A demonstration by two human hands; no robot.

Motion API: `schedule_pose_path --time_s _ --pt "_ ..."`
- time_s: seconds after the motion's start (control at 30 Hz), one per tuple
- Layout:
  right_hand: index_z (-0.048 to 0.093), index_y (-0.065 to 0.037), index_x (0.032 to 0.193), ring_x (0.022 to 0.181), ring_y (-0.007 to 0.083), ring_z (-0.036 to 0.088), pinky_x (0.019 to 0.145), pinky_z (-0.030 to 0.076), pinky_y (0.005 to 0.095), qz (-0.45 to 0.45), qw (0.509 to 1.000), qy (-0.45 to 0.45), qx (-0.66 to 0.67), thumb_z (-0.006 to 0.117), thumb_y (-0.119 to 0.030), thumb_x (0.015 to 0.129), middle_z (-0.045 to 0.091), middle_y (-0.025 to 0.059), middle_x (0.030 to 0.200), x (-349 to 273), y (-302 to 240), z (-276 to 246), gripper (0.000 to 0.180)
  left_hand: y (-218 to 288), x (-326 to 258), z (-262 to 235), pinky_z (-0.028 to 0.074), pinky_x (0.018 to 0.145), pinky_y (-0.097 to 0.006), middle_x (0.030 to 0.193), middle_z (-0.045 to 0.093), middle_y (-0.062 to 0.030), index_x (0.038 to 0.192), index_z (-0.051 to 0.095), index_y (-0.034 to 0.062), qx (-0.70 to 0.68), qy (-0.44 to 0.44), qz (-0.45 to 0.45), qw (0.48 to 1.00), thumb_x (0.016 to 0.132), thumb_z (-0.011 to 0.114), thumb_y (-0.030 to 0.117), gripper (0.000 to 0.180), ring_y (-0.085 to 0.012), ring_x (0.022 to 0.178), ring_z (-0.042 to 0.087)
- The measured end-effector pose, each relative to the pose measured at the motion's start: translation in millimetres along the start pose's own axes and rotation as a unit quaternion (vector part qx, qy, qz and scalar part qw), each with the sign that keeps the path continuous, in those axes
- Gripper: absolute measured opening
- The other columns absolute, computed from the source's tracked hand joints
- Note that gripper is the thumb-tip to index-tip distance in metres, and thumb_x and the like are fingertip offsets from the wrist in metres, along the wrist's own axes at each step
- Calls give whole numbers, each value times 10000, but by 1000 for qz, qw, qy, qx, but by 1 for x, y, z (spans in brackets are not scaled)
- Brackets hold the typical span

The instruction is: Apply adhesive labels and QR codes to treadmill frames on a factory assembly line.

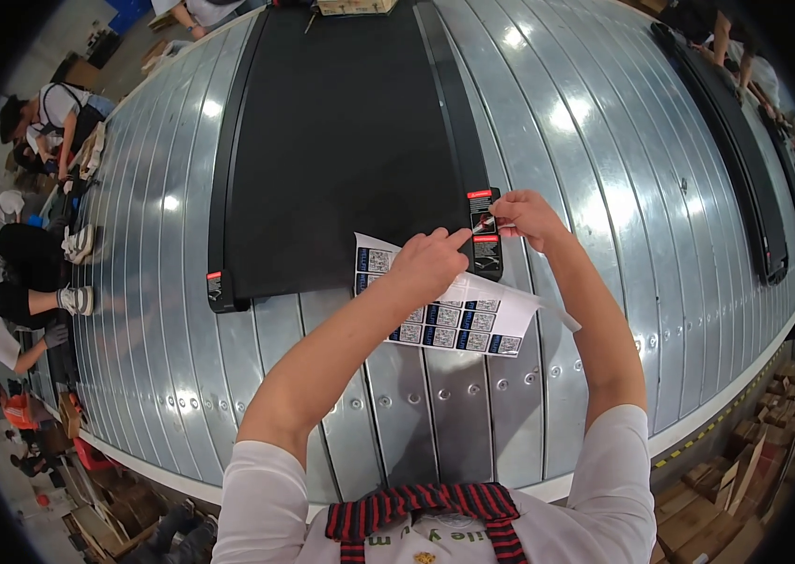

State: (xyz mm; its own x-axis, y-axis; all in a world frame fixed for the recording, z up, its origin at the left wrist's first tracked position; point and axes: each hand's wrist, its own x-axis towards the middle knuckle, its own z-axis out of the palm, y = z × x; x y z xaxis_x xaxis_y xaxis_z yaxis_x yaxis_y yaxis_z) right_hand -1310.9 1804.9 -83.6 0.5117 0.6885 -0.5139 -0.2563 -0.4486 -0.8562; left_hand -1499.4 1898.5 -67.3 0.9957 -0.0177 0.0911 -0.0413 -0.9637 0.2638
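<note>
Right hand [521, 218], just right of frame centre: thumb and forefinger pinched on a small label [484, 224], pale w/ a dark patch, held against the black end cap [485, 235] of the treadmill's side rail. Pinching by one edge likely keeps the sticky face off the skin while it's lined up; can't tell if it's already stuck down. The cap already carries red-and-white warning stickers above and below the fingertips.

Left hand [427, 265], centre of frame: forefinger stretched toward that same spot, tip close to the label, other fingers curled loosely, heel and palm resting on the sticker sheet [458, 315]. Looks like it pins the sheet so it won't slide on the smooth metal, and the pointing finger is ready to press. Grasping nothing as far as I can see.

Sheet: thin white backing paper, glossy, slightly curled at the right corner, rows of small rectangular stickers w/ blue and black print. Lies just below centre, partly over the cap's lower edge.

Outward: treadmill deck [341, 141], upper centre, matte black belt w/ a fine grip texture, glossy black plastic rails either side; a second end cap [217, 289] at lower left of the deck w/ a red sticker. All sits on a slat conveyor [604, 169], ribbed silvery metal strips w/ rivets, bright lamp reflections. Another black deck [736, 141] at upper right.

Left edge of frame: other workers [21, 282] crouched by the line. Lower right: brown cardboard boxes [745, 451] stacked on the floor.
</note>
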Motion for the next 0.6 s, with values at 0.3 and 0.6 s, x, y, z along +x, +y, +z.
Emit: schedule_pose_path --time_s 0.3,0.6 --pt "557 15 716 534 110 496 448 393 225 -29 999 15 -21 565 -50 751 544 64 636 1 -2 4 75 -1 1 -2 456 694 -352 1154 495 -80 667 595 52 6 -6 9 1000 631 630 111 78 -218 867 517" --pt "557 29 698 527 116 488 439 385 230 -52 998 31 -28 565 -46 726 535 65 623 -1 -2 7 81 -5 8 -4 459 699 -346 1235 450 -55 713 629 68 21 -43 22 999 641 632 126 92 -207 872 506"
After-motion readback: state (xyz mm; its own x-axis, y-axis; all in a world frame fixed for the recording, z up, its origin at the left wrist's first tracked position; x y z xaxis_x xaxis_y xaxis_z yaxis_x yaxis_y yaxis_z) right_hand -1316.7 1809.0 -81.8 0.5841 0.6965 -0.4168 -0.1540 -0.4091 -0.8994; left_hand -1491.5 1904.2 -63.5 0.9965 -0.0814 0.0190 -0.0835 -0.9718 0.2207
